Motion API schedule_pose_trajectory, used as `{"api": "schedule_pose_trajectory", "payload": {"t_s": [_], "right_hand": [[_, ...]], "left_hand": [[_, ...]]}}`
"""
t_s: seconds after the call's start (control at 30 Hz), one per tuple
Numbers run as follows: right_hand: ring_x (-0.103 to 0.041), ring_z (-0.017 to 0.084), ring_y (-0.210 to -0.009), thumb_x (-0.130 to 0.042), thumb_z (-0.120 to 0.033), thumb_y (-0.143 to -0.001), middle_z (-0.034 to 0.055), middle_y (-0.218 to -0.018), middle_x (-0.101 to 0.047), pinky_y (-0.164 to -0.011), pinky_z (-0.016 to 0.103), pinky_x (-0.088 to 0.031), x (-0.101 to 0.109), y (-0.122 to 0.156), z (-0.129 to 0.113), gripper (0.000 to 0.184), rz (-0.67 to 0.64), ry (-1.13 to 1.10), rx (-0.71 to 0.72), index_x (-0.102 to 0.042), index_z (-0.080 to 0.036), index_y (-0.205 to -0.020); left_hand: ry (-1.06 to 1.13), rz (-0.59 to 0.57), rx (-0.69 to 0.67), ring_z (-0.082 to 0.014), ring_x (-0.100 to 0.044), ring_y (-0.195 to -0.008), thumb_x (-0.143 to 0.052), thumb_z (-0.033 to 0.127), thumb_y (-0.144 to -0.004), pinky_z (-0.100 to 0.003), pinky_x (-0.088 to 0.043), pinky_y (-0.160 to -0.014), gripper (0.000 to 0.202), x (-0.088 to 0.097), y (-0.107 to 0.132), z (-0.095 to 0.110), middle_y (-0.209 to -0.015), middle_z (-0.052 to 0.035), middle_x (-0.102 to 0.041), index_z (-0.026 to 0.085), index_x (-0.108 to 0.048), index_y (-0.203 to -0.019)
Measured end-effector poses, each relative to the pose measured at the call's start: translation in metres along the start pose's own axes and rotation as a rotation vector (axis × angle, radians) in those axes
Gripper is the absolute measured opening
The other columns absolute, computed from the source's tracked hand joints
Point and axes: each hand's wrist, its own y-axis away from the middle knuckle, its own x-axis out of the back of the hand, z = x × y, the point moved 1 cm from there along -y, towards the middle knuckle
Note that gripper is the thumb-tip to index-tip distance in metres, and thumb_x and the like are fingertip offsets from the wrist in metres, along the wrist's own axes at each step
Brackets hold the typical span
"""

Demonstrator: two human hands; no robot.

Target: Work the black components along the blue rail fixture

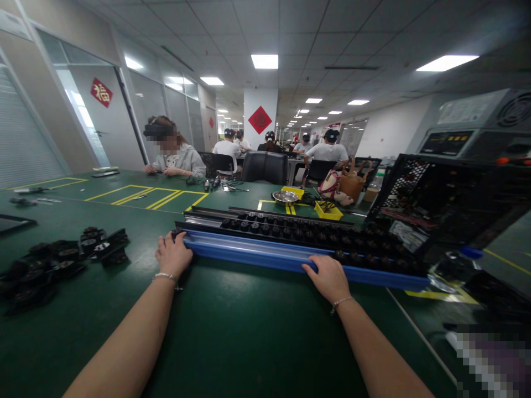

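A long blue channel rail (249, 251) lies across the green table in front of me, with a row of black wheel-like parts (365, 260) in its right half. At the rail's left end, my left hand (173, 254) is closed around a small black part (178, 230), partly hidden by my fingers. My right hand (331, 276) grips the rail's front wall right of its middle, thumb in front and fingers over the top edge. Behind it lie more dark rails (207, 220) filled with rows of similar black parts.
Loose black parts (62, 257) are heaped on the left. Beyond the rails are a metal bowl (285, 197) and a yellow tray (327, 210). An open computer case (452, 199) and a clear bottle (454, 271) stand at right. A co-worker (176, 152) sits across the table.
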Motion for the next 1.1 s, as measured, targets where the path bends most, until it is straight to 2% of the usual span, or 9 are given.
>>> {"api": "schedule_pose_trajectory", "payload": {"t_s": [0.3, 0.43, 0.67, 0.83, 1.1], "right_hand": [[-0.057, 0.020, -0.093, -0.045, -0.046, -0.086, 0.0058, -0.098, -0.067, -0.081, 0.033, -0.037, 0.000, 0.000, 0.000, 0.032, -0.009, 0.005, -0.002, -0.064, -0.021, -0.092], [-0.057, 0.020, -0.091, -0.044, -0.047, -0.086, 0.0056, -0.096, -0.067, -0.080, 0.034, -0.037, -0.001, 0.000, 0.000, 0.032, -0.008, 0.016, 0.004, -0.064, -0.022, -0.091], [-0.056, 0.020, -0.093, -0.045, -0.046, -0.086, 0.0053, -0.097, -0.067, -0.082, 0.034, -0.036, 0.001, 0.000, -0.001, 0.031, -0.006, -0.001, -0.005, -0.064, -0.022, -0.093], [-0.056, 0.021, -0.094, -0.044, -0.047, -0.087, 0.0053, -0.097, -0.067, -0.083, 0.034, -0.036, 0.002, 0.000, -0.002, 0.033, -0.038, -0.003, -0.013, -0.063, -0.021, -0.093], [-0.056, 0.021, -0.093, -0.043, -0.048, -0.087, 0.0056, -0.097, -0.067, -0.081, 0.034, -0.036, 0.002, 0.000, -0.001, 0.034, -0.050, -0.006, -0.023, -0.064, -0.021, -0.091]], "left_hand": [[-0.049, -0.029, -0.052, -0.0352, -0.024, -0.133, -0.042, 0.022, -0.077, -0.050, -0.030, -0.104, 0.054, 0.001, -0.013, -0.015, -0.142, -0.0151, -0.031, 0.022, -0.045, -0.132], [-0.087, -0.033, -0.099, -0.0332, -0.031, -0.130, -0.043, 0.021, -0.076, -0.045, -0.033, -0.103, 0.054, 0.001, -0.018, -0.016, -0.138, -0.0173, -0.035, 0.019, -0.047, -0.130], [-0.125, -0.046, -0.164, -0.0306, -0.042, -0.122, -0.040, 0.019, -0.079, -0.041, -0.034, -0.103, 0.053, 0.000, -0.023, -0.024, -0.135, -0.0155, -0.038, 0.020, -0.045, -0.131], [-0.113, -0.023, -0.169, -0.0311, -0.042, -0.123, -0.040, 0.017, -0.079, -0.040, -0.032, -0.105, 0.052, 0.000, -0.021, -0.021, -0.132, -0.0174, -0.040, 0.016, -0.046, -0.131], [-0.055, 0.019, -0.114, -0.0334, -0.037, -0.127, -0.042, 0.014, -0.079, -0.041, -0.029, -0.106, 0.052, 0.000, -0.013, -0.013, -0.139, -0.0198, -0.031, 0.013, -0.046, -0.131]]}}
